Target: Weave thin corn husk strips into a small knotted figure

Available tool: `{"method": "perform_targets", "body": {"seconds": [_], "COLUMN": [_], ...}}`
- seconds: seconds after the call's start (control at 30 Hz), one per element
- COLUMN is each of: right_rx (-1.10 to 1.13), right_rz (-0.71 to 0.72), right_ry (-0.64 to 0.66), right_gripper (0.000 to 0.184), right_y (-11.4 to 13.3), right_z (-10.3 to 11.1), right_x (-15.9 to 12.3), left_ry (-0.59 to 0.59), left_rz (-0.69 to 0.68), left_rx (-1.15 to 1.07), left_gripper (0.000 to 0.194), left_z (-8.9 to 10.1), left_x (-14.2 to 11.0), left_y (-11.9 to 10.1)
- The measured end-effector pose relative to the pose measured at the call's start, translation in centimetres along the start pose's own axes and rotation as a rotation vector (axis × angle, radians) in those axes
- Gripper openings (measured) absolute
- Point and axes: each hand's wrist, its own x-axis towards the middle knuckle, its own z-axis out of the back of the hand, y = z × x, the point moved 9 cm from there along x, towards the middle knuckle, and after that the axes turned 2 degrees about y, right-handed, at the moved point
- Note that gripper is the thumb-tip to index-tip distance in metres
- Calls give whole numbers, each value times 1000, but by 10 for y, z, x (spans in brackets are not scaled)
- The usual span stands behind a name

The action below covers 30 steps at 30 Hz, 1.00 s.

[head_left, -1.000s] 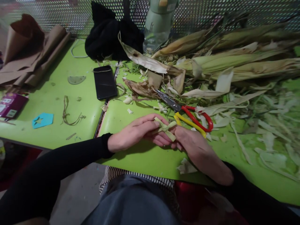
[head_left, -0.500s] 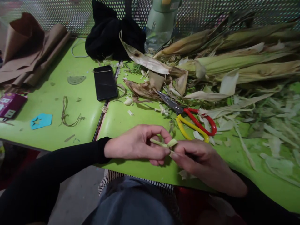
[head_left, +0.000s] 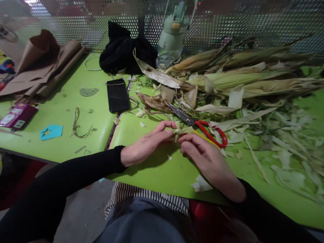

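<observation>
A small pale green knotted corn husk strip (head_left: 178,131) with short ends sticking out is between my hands. My left hand (head_left: 149,143) pinches its left side between thumb and fingers. My right hand (head_left: 211,163) has its bent fingers against the right side, the thumb lower down; part of its grip is hidden. Just beyond my right hand lie scissors (head_left: 199,125) with one red and one yellow handle, the yellow one partly covered by the hand. A pale husk scrap (head_left: 201,184) lies below my right wrist.
Corn husks (head_left: 233,76) are heaped at the back right, with shredded strips (head_left: 283,148) in front. A black phone (head_left: 117,96), black cloth (head_left: 126,50) and a water bottle (head_left: 173,37) stand or lie farther back. Brown paper (head_left: 48,67), a purple box (head_left: 19,116) and a blue tag (head_left: 51,132) are left.
Both hands have moved farther from me across the table, toward the scissors, with the knotted husk strip between them. My fingers have loosened somewhat. The view has tilted up slightly.
</observation>
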Motion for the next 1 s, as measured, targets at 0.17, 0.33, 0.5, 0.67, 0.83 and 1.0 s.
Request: {"method": "perform_targets", "body": {"seconds": [0.17, 0.33, 0.5, 0.67, 0.83, 1.0], "right_rx": [-26, -152, -393, -227, 65, 121], "right_rz": [8, 101, 298, 242, 64, -52], "right_ry": [24, -34, 51, 224, 278, 135], "right_gripper": [30, 25, 29, 34, 43, 46], "right_y": [6, 16, 30, 30, 17, 0], "right_z": [-6, 1, -9, -14, -12, -6], "right_x": [0, -9, -11, -15, -20, -12], "left_ry": [88, 128, 80, 148, 211, 146], "left_rz": [-26, 28, 102, 151, 187, 77], "left_rx": [86, 79, 10, 137, 179, 151], "left_gripper": [21, 24, 36, 31, 23, 16], "left_z": [-9, -12, -8, -18, -23, -14], "left_x": [-2, -2, -1, -9, -13, -6], "left_y": [-2, 2, 16, 6, -5, -10]}}
